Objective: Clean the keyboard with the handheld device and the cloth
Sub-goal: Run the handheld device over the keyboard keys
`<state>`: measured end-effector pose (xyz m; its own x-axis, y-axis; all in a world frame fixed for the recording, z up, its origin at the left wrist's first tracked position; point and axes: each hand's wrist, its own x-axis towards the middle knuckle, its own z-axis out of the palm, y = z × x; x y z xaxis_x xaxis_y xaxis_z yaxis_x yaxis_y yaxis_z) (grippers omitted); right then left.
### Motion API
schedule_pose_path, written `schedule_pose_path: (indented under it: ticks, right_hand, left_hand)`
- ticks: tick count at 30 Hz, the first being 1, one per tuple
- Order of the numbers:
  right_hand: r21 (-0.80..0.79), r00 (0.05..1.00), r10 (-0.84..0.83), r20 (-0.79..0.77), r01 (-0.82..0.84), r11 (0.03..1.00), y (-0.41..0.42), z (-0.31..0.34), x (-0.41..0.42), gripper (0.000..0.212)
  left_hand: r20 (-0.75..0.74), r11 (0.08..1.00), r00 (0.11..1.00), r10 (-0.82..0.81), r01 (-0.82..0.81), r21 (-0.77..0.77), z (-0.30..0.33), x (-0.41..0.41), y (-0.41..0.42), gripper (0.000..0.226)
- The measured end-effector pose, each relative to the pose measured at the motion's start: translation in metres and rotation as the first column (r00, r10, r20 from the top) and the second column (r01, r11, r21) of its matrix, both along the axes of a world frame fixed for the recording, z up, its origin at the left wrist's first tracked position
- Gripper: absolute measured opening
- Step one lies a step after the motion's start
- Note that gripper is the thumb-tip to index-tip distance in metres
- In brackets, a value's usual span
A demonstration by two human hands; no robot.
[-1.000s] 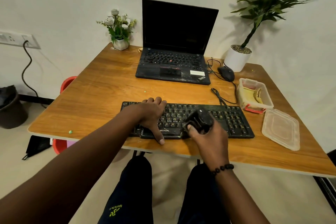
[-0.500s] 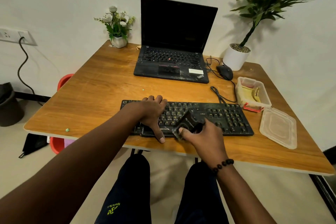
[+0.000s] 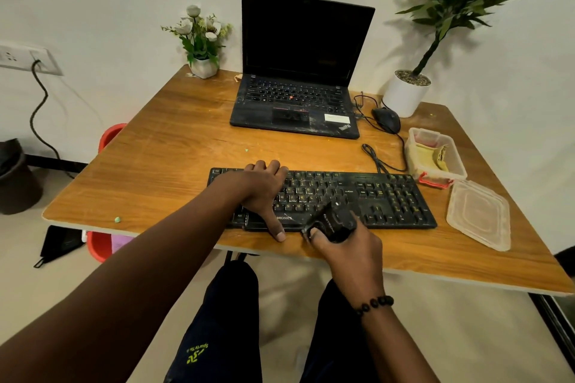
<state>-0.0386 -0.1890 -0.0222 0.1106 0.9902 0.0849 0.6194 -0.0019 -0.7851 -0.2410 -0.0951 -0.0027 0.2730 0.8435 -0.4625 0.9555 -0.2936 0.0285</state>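
Both hands are at the keyboard (image 3: 389,199). Left hand (image 3: 261,190) rests flat on it; right hand (image 3: 348,246) grips the device (image 3: 334,221), seemingly touching the keys

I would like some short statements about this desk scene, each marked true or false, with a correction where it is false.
1. The right hand grips the small black handheld device at the near edge of the black external keyboard. True.
2. The left hand holds a cloth. False: it lies on the keyboard's left part and holds nothing.
3. The black laptop behind the keyboard is closed. False: it stands open with a dark screen.
4. The clear plastic lid lies on the wooden table, off its clear plastic box. True.
5. The black mouse lies left of the laptop. False: it lies to its right, near the white plant pot.
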Motion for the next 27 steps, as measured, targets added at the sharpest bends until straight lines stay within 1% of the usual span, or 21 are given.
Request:
schedule_pose_path:
  ticks: [4, 8, 9, 12, 16, 18, 20, 25, 27]
  right_hand:
    - [0.032, 0.992, -0.075, -0.105, 0.078, 0.996, -0.002, -0.001, 0.0, 0.029]
    - [-0.048, 0.996, -0.008, -0.088, 0.004, 0.999, -0.01, -0.002, -0.001, 0.021]
    - [-0.045, 0.995, -0.019, -0.097, 0.014, 0.999, -0.01, -0.001, -0.001, 0.021]
    - [0.009, 0.973, -0.11, -0.202, 0.114, 0.993, -0.013, -0.006, -0.001, 0.023]
    - [-0.145, 0.938, -0.164, -0.305, 0.125, 0.981, -0.015, -0.013, -0.001, 0.022]
    - [-0.132, 0.914, -0.21, -0.346, 0.174, 0.976, -0.014, -0.011, 0.0, 0.025]
    - [-0.109, 0.908, -0.232, -0.35, 0.206, 0.972, -0.015, -0.008, -0.002, 0.025]
    - [-0.111, 0.954, -0.173, -0.245, 0.15, 0.982, -0.015, -0.002, -0.005, 0.023]
    - [-0.059, 0.954, -0.167, -0.249, 0.157, 0.986, -0.011, -0.003, -0.002, 0.025]
  left_hand:
    - [0.0, 1.0, 1.0, 0.001, -0.001, -0.005, 0.003, 0.002, 0.001, 0.152]
    - [0.002, 1.0, 1.0, 0.011, -0.011, -0.01, 0.001, 0.001, 0.001, 0.153]
    - [0.001, 1.0, 1.0, 0.01, -0.01, -0.013, 0.001, 0.001, 0.001, 0.153]
    - [-0.003, 1.0, 1.0, 0.002, -0.002, -0.011, 0.001, 0.001, 0.002, 0.152]
    - [0.006, 1.0, 1.0, 0.006, -0.006, -0.009, -0.002, 0.0, 0.003, 0.153]
    - [0.004, 1.0, 1.0, 0.004, -0.004, -0.014, -0.002, -0.001, 0.003, 0.152]
    - [0.0, 1.0, 1.0, 0.002, -0.002, -0.009, -0.002, 0.0, 0.003, 0.152]
    - [0.008, 1.0, 1.0, 0.011, -0.011, -0.013, -0.003, -0.001, 0.004, 0.154]
    - [0.006, 1.0, 1.0, 0.011, -0.011, -0.02, -0.004, -0.002, 0.005, 0.155]
